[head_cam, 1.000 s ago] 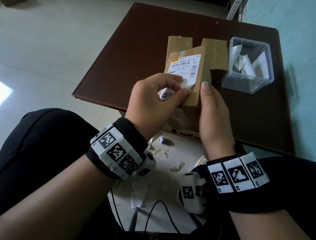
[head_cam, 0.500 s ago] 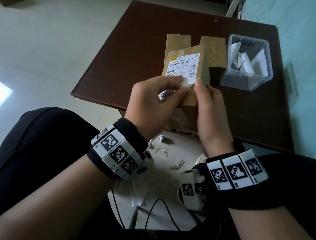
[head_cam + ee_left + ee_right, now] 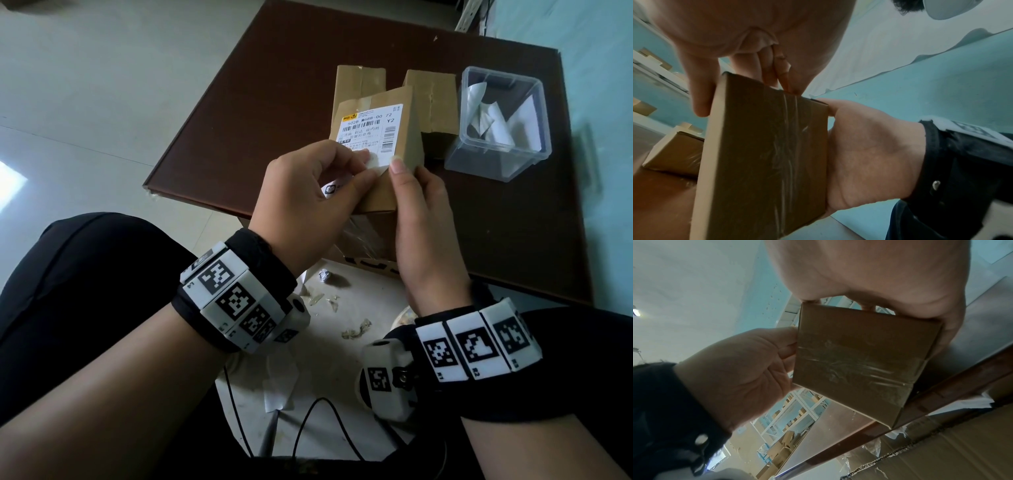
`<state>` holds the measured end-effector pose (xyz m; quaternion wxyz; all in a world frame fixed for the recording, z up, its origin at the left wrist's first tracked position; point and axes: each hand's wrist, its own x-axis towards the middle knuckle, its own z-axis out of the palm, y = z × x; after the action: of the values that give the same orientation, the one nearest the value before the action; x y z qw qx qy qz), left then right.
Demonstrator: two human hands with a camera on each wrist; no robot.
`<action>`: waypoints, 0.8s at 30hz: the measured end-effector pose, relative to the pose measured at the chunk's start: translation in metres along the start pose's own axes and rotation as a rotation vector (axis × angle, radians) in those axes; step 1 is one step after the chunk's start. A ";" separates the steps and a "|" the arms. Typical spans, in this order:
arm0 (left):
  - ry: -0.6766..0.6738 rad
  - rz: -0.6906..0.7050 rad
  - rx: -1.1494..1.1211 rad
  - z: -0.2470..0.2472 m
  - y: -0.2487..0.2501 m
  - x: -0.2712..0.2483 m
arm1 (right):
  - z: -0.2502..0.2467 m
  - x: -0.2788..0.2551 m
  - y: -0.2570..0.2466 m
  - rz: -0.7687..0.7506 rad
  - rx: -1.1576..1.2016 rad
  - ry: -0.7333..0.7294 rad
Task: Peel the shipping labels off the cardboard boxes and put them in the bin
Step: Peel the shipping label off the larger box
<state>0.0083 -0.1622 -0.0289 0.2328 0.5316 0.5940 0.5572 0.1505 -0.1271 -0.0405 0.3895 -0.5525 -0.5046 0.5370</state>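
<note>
Both hands hold one box: left hand pinches the label corner, right hand grips the side. Peeling slowly should avoid tearing; bin sits beyond the right hand.

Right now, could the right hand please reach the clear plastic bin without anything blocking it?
Probably yes: the clear plastic bin stands open-topped beyond the right hand, with bare table between.

table | two cardboard boxes | clear bin
</note>
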 end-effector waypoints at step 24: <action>-0.007 -0.014 -0.017 -0.002 0.001 0.001 | -0.001 -0.002 -0.002 0.015 -0.062 -0.010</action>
<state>0.0062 -0.1625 -0.0271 0.2433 0.5271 0.5921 0.5589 0.1518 -0.1288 -0.0380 0.3657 -0.5653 -0.5189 0.5267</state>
